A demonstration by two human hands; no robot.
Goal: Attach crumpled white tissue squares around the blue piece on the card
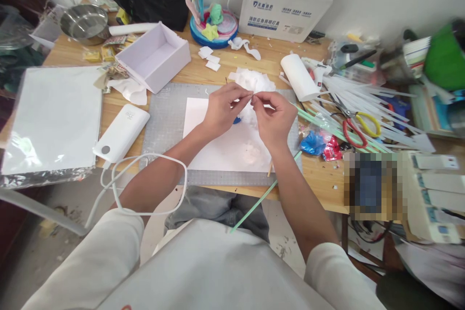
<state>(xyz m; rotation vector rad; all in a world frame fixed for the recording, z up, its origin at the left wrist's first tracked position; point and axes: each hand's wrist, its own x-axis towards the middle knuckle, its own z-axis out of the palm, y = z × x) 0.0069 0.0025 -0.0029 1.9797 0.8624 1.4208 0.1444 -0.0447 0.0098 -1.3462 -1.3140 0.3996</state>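
Note:
My left hand (224, 109) and my right hand (275, 118) meet over a white sheet of paper (218, 155) on a grey cutting mat (163, 121). Both are closed, thumbs and fingertips pinched together and almost touching each other. Whatever lies between the fingertips is too small to make out. White fluffy material (252, 80) sits just behind and below the hands. A small blue piece (237, 120) shows beside my left fingers. One thin green strip (254, 208) slants past my right forearm over the table's front edge.
Left of the mat are a white power bank (121, 133) with a looped cable, and an open white box (154, 58). To the right lie a white roll (300, 77), scissors (358, 128), many pale strips and blue and red packets. A white emergency-light box (285, 12) stands behind.

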